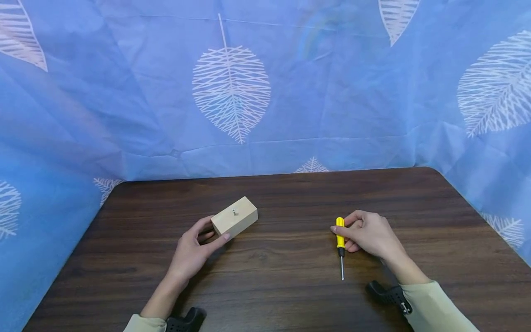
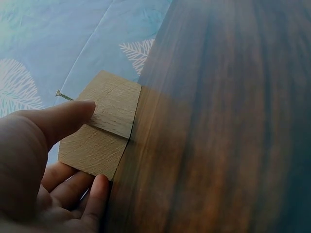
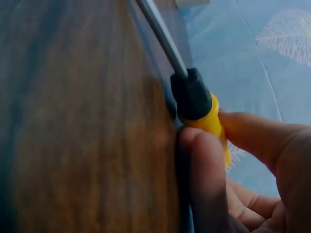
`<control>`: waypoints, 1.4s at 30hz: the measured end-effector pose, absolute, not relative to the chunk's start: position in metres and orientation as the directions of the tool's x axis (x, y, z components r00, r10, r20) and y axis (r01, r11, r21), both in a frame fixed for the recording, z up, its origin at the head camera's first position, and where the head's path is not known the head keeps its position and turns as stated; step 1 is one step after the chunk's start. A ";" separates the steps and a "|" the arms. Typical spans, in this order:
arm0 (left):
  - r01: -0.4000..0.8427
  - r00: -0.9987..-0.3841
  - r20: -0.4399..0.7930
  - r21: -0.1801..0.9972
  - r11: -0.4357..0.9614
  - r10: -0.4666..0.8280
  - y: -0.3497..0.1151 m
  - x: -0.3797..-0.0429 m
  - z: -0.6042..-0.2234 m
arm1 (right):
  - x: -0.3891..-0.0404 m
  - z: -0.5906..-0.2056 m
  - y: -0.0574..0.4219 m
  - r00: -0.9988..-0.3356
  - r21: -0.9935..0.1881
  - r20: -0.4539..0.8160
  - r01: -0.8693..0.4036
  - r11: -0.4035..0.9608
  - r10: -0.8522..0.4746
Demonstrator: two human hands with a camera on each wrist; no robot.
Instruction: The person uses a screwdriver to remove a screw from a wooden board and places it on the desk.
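A pale wooden block (image 1: 237, 218) lies on the table left of centre, and a screw (image 1: 234, 212) stands partly sunk in its top face. My left hand (image 1: 194, 251) grips the block's near left end, thumb on one side and fingers on the other. In the left wrist view the screw (image 2: 63, 95) sticks out past the thumb. To the right, my right hand (image 1: 373, 235) pinches the yellow handle of a screwdriver (image 1: 340, 233) between thumb and fingers. Its metal shaft (image 3: 163, 39) points back toward the table's near side, away from the block.
The dark wood-grain table (image 1: 274, 286) spreads under both hands. Behind it and at its sides hangs a blue cloth (image 1: 315, 92) with white leaf prints. Black wrist bands (image 1: 390, 297) sit at both sleeve cuffs.
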State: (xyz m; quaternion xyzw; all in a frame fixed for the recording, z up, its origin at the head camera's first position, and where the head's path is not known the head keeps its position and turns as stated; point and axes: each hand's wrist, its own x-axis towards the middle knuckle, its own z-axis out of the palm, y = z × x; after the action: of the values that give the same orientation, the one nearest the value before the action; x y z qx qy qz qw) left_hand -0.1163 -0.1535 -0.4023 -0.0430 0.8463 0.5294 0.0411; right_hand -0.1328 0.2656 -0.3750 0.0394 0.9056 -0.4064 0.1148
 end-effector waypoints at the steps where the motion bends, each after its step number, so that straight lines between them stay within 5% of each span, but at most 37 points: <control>1: -0.117 -0.993 -0.114 0.895 0.431 -0.031 -0.154 -0.116 -0.403 | -0.133 -0.375 0.264 -0.972 -0.712 -0.232 0.154 0.686 -0.024; 9: -0.083 -0.997 -0.079 0.916 0.393 -0.027 -0.153 -0.116 -0.404 | -0.132 -0.362 0.255 -0.985 -0.608 -0.172 0.088 0.789 -0.023; 15: -0.046 -0.999 -0.045 0.911 0.411 -0.012 -0.150 -0.121 -0.402 | -0.125 -0.343 0.237 -0.999 -0.546 -0.014 -0.023 0.837 -0.036; 22: -0.023 -1.000 -0.023 0.906 0.422 -0.004 -0.156 -0.121 -0.402 | -0.125 -0.323 0.152 -0.971 -0.642 0.175 -0.238 0.728 -0.162; 29: -0.038 -0.999 -0.029 0.917 0.398 -0.028 -0.155 -0.118 -0.407 | -0.145 -0.336 0.067 -0.939 -0.693 0.197 -0.336 0.639 -0.281; 42: -0.062 -0.998 -0.053 0.921 0.385 -0.036 -0.154 -0.116 -0.405 | -0.159 -0.361 0.032 -0.905 -0.687 0.360 -0.422 0.591 -0.227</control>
State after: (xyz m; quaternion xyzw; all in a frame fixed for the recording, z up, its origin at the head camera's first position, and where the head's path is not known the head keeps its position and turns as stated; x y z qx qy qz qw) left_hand -0.1164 -0.1541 -0.4046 -0.0294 0.8322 0.5536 0.0120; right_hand -0.1591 0.0322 -0.3611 -0.1836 0.8841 -0.4132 -0.1180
